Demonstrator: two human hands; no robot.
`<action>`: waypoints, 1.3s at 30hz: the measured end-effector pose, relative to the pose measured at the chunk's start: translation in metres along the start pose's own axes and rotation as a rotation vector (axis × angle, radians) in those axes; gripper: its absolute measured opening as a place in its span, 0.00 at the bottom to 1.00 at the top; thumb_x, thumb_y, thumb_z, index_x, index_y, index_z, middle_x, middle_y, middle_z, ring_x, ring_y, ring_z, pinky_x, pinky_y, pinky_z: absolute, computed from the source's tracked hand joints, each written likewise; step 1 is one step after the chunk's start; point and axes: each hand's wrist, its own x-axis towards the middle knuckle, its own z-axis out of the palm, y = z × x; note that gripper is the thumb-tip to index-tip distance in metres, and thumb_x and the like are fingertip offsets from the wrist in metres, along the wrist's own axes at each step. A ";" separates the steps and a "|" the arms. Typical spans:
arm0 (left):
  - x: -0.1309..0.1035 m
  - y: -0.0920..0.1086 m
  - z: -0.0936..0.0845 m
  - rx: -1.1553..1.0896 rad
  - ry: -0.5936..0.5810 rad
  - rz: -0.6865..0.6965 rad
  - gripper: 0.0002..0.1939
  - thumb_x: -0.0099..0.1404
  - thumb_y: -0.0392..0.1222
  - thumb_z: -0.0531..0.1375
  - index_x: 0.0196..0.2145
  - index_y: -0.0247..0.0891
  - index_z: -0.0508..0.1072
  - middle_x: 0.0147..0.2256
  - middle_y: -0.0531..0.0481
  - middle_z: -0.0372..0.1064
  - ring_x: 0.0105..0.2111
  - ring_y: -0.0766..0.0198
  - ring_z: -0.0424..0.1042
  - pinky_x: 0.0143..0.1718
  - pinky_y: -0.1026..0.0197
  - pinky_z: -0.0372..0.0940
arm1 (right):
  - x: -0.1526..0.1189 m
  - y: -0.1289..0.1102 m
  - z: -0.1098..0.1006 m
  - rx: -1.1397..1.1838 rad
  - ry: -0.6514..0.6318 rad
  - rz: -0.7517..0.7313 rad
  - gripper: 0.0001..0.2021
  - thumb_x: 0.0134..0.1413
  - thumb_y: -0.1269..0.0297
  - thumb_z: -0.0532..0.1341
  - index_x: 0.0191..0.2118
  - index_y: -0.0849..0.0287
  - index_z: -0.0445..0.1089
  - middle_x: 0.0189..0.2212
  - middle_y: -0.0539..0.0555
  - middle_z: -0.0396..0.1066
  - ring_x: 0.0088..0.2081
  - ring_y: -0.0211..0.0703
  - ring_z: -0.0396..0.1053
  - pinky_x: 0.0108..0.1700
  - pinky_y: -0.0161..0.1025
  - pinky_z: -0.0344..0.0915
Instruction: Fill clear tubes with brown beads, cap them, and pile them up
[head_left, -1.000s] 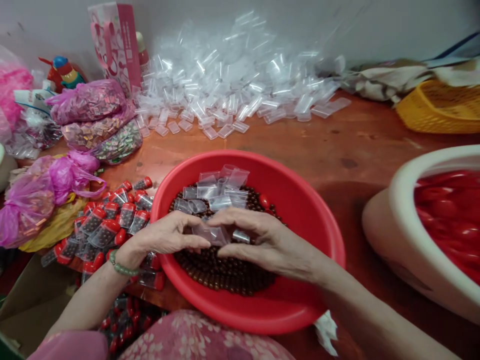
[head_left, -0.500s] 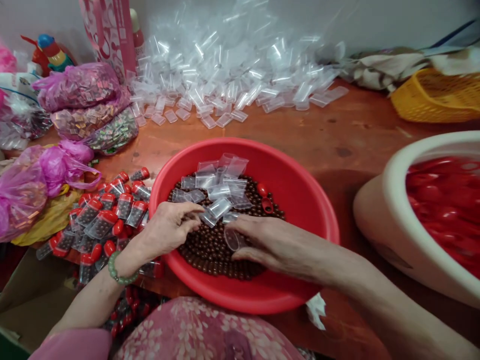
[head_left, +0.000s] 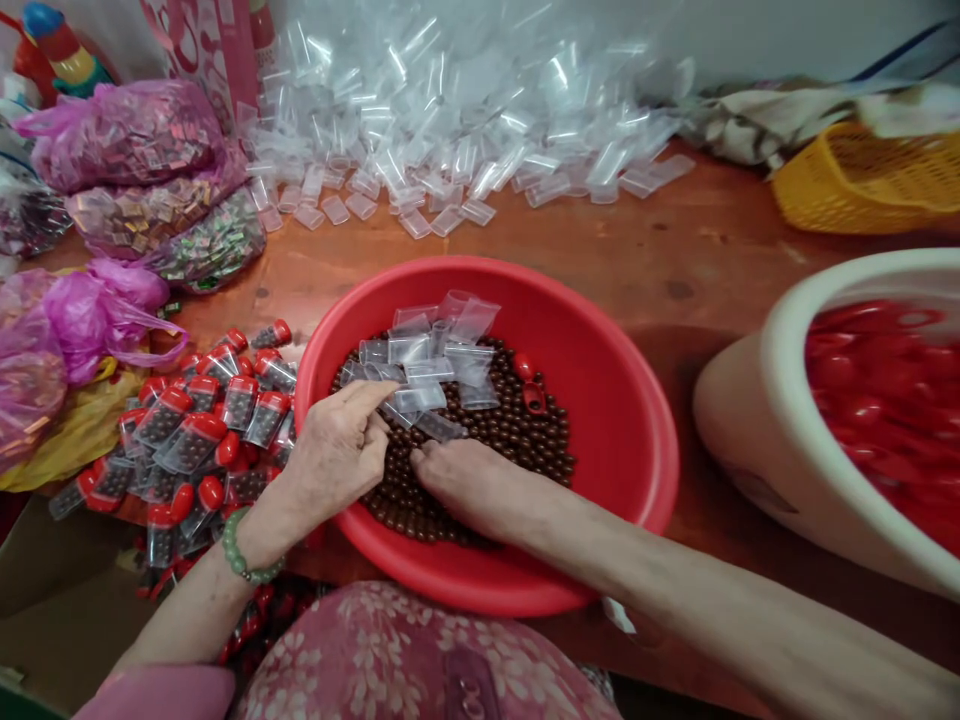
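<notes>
Though the left hand's (head_left: 337,435) and right hand's (head_left: 459,482) grip can't be told, scooping beads (head_left: 529,435) seems the step; lifting wants steadiness.

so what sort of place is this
Probably a small workroom: a red basin of small brown balls, a heap of clear plastic sleeves and many red-capped containers share one table.

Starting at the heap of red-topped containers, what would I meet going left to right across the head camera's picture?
Heap of red-topped containers, left hand, right hand, two loose red pieces inside the basin, pale tub.
</notes>
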 end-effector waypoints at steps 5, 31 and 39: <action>0.002 -0.001 -0.003 -0.037 0.029 -0.034 0.20 0.58 0.24 0.51 0.47 0.32 0.71 0.45 0.42 0.72 0.41 0.64 0.74 0.46 0.60 0.69 | 0.012 -0.001 -0.005 0.224 0.000 -0.094 0.17 0.49 0.80 0.56 0.46 0.68 0.68 0.42 0.64 0.74 0.40 0.48 0.74 0.39 0.39 0.67; -0.018 0.033 0.007 -0.811 -0.278 -0.315 0.25 0.59 0.33 0.62 0.54 0.38 0.70 0.45 0.47 0.74 0.44 0.60 0.72 0.48 0.60 0.65 | -0.056 0.024 -0.043 1.178 0.340 -0.155 0.25 0.49 0.57 0.67 0.54 0.54 0.68 0.45 0.55 0.71 0.41 0.42 0.71 0.43 0.39 0.70; -0.024 0.034 0.001 -0.450 -0.028 -0.059 0.14 0.61 0.35 0.62 0.46 0.35 0.75 0.42 0.45 0.73 0.41 0.63 0.72 0.46 0.60 0.66 | -0.062 0.027 -0.042 1.175 0.481 -0.185 0.23 0.50 0.58 0.67 0.54 0.49 0.66 0.35 0.50 0.69 0.30 0.36 0.70 0.35 0.37 0.71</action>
